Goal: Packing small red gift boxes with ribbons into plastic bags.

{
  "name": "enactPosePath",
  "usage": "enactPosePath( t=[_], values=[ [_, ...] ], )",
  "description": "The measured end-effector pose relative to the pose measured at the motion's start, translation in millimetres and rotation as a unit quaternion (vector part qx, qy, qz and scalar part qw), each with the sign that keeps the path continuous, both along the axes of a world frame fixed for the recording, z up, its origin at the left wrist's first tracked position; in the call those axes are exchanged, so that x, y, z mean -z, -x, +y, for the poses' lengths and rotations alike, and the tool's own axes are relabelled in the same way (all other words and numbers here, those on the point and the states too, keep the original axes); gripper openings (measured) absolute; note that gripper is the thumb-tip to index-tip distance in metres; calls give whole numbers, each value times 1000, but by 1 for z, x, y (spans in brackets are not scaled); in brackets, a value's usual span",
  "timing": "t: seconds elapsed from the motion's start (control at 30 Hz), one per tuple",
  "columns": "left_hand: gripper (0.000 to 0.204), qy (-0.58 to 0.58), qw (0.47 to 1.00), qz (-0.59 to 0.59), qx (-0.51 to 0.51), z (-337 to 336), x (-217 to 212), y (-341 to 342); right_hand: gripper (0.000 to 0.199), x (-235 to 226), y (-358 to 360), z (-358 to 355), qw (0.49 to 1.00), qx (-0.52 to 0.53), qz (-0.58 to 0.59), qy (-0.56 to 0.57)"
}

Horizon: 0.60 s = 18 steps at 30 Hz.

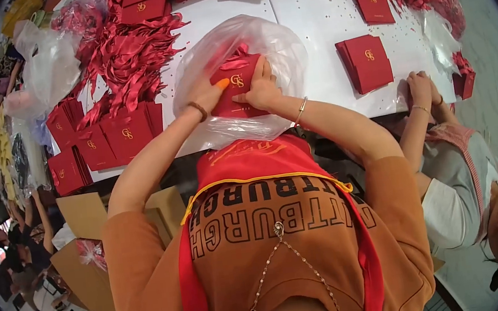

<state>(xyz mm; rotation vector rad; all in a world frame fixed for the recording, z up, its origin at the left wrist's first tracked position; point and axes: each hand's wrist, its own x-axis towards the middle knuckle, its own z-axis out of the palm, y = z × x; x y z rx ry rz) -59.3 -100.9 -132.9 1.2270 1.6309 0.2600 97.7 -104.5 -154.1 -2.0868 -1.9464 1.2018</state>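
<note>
In front of me, at the table's edge, a stack of small red paper gift bags (229, 107) with red ribbon handles sits in the mouth of a large clear plastic bag (286, 45). My left hand (207, 95) grips the stack's left side; an orange cover is on one fingertip. On the right side, my right hand (262, 90) clasps the same stack, thumb across its front and fingers over the far edge. Plastic spreads around both hands. The underside of the stack is hidden.
Left on the white table (310, 20) are red ribbons (132, 61) and standing gift bags (128, 133). Another stack (366, 63) lies to the right. A co-worker's hands (421, 89) rest at the right edge. Cardboard boxes (82, 269) stand below left.
</note>
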Motion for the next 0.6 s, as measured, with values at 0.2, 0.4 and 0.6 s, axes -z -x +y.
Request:
enactPosePath(
  t=[0.2,0.4,0.6],
  values=[
    [85,-267,839,263,395,-3,-8,-13,118,6,-4,3,999,-34,-1,11],
    [89,-174,817,311,453,7,-3,-16,80,-29,-32,29,972,-71,185,122],
    [88,-171,807,323,463,6,-20,-16,67,-58,-40,30,884,92,369,271]
  ],
)
